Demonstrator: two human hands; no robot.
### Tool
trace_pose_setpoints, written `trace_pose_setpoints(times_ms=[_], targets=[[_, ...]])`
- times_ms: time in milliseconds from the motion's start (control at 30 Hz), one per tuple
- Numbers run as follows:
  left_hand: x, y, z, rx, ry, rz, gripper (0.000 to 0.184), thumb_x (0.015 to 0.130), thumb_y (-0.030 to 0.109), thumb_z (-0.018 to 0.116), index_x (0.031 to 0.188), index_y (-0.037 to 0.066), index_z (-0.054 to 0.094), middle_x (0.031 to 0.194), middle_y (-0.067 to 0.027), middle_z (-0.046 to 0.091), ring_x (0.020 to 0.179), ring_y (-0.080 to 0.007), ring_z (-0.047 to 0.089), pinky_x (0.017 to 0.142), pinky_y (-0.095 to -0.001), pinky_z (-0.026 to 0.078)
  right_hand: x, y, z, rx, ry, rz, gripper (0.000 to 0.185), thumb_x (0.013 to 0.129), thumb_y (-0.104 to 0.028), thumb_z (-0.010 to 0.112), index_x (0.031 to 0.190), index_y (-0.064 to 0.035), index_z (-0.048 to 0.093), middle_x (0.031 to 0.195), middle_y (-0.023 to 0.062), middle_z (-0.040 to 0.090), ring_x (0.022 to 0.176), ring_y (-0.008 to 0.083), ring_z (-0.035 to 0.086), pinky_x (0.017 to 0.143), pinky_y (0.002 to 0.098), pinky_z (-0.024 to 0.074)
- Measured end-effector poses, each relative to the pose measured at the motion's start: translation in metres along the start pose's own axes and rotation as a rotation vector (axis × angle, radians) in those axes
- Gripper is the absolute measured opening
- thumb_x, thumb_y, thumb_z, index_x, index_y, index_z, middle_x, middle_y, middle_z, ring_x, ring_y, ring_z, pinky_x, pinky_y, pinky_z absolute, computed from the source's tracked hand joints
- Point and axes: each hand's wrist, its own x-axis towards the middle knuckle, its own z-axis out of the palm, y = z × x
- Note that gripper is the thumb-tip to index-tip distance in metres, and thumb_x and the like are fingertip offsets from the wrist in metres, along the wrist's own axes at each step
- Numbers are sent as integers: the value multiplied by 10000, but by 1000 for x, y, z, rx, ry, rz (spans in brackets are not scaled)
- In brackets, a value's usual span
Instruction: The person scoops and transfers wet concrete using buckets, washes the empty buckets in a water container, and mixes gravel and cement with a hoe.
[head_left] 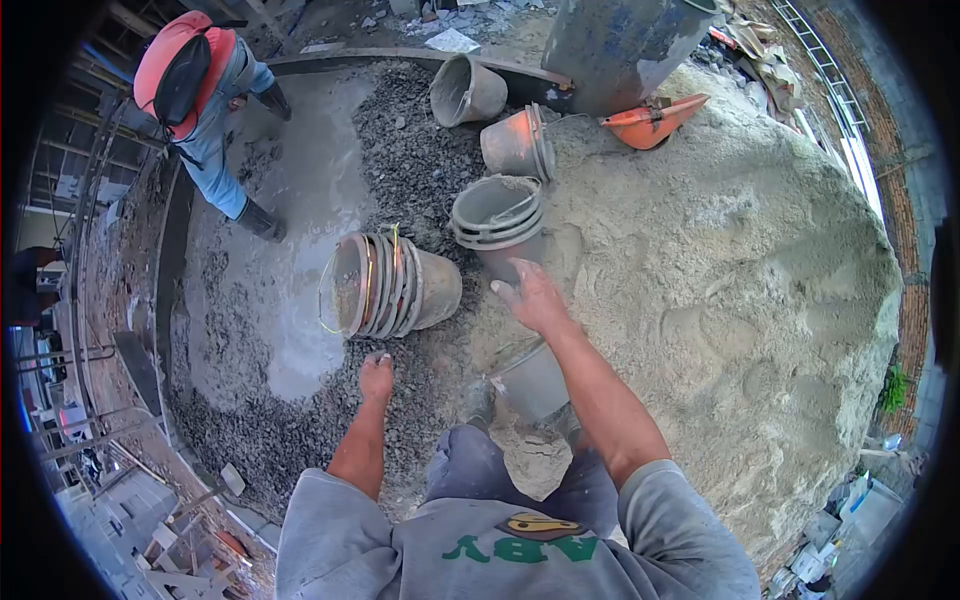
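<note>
Nested round buckets (385, 285), cement-crusted, grey gravel (410, 140)

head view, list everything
sideways bucket stack: one, grey, centre
upright bucket stack: one, grey, centre
tipped bucket: one, grey, top
tipped stack: one, grey, below it
lone bucket: one, grey, at feet
barrel: one, grey, top
unclear object: one, orange, by barrel
sand: one heap, pale, right
gravel: one spread, dark, left
ladder: one, pale, upper right
rubble: uncounted, mixed, edges
co-worker: one, red, blue, upper left
left hand: one, bare, centre left
right hand: one, bare, centre
</note>
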Motion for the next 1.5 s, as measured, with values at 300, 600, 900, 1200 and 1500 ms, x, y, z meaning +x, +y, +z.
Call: trace_pose_setpoints(times_ms=[300, 600, 900, 1200, 1500], targets=[[-76, 95, 37, -127, -114, -126, 293, 846, 242, 587, 1031, 22, 640, 867, -179, 667, 840, -283, 646, 780, -355, 481, 57, 96, -116, -60, -237, 165, 546, 791, -439, 632, 1111, 2, 596, 1091, 234, 607, 1048, 343, 578, 908, 394, 444], [-37, 286, 94, -126, 56, -436, 324, 876, 249, 580, 1046, -23, 619, 904, -126, 648, 814, -173, 614, 746, -297, 480, 330, 264, -183, -170, -270, 289, 496, 799, -400, 592, 1103, -9, 606, 1103, 229, 607, 1048, 357, 576, 922, 405, 444], [31, 528, 245, -235, -97, -186, 322, 898, 215, 561, 1125, -13, 566, 989, -157, 638, 915, -232, 621, 798, -339, 471, 512, 350, -136, -432, -359, 135, 447, 780, -277, 616, 1133, -11, 546, 1064, 235, 594, 1052, 382, 551, 919, 424, 445], [130, 478, 305, -449, 124, -254, 303, 895, 205, 560, 1099, -19, 572, 962, -197, 642, 892, -299, 627, 816, -353, 469, 515, 242, 0, -297, -550, -476, 626, 762, -150, 594, 1341, -63, 373, 1447, 190, 269, 1333, 326, 284, 1064, 471, 275], [50, 438, 274, -643, 264, -669, 400, 905, 183, 562, 1216, -55, 483, 1143, -180, 581, 1070, -258, 555, 905, -341, 432, 479, 103, 43, -283, -1072, -259, 410, 799, -309, 510, 967, 36, 653, 1039, 216, 633, 1086, 322, 560, 943, 370, 427]])
